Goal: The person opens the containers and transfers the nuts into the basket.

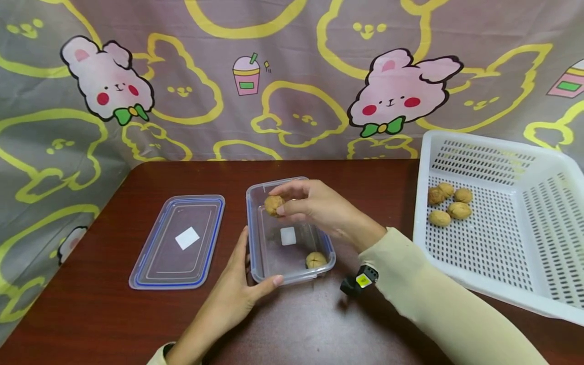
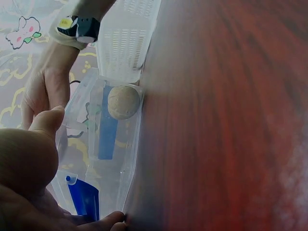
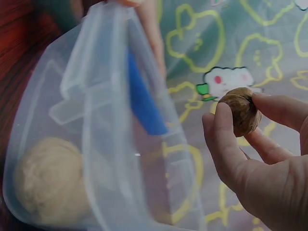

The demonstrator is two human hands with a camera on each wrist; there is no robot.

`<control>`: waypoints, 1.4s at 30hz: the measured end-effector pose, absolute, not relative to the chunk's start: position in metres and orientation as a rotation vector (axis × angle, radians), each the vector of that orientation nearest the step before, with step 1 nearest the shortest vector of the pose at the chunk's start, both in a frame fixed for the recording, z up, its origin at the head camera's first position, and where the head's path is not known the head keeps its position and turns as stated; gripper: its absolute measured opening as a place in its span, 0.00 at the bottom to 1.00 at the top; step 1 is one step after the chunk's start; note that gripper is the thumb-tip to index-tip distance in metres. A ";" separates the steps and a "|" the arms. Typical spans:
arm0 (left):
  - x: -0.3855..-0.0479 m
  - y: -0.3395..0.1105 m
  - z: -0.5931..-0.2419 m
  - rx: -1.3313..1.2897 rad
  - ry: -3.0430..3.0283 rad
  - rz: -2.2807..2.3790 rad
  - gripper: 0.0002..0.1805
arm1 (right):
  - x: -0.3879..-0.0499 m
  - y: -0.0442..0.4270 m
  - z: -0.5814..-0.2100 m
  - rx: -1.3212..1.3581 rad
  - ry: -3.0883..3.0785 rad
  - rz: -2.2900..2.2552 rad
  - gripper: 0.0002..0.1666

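Note:
My right hand (image 1: pixel 315 205) pinches a walnut (image 1: pixel 274 206) between thumb and fingertips, over the far left part of a clear plastic container (image 1: pixel 253 243). In the right wrist view the pinched walnut (image 3: pixel 240 111) shows beyond the container wall. My left hand (image 1: pixel 237 281) grips the container's near left corner, its thumb by the front rim and its fingers along the left side. Inside, a second walnut (image 1: pixel 316 260) lies in the near right corner; the left wrist view shows this walnut (image 2: pixel 124 102) through the clear wall.
Left of the container, a clear lid (image 1: pixel 182 258) with a blue seal lies flat on the dark red table (image 1: pixel 91 284). At the right stands a white plastic basket (image 1: pixel 493 243) with several walnuts (image 1: pixel 459 210) in its left part. A patterned cloth (image 1: pixel 296 66) hangs behind.

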State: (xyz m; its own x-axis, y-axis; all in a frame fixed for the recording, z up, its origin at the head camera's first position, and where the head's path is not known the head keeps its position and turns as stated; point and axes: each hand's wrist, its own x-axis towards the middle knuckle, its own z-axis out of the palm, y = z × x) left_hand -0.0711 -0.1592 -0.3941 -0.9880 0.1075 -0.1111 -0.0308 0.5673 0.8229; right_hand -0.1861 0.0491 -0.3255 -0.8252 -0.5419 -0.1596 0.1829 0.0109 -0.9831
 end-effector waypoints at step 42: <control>-0.071 -0.158 -0.395 0.020 2.618 1.452 0.67 | -0.176 0.338 -0.301 -0.244 1.913 -2.088 0.28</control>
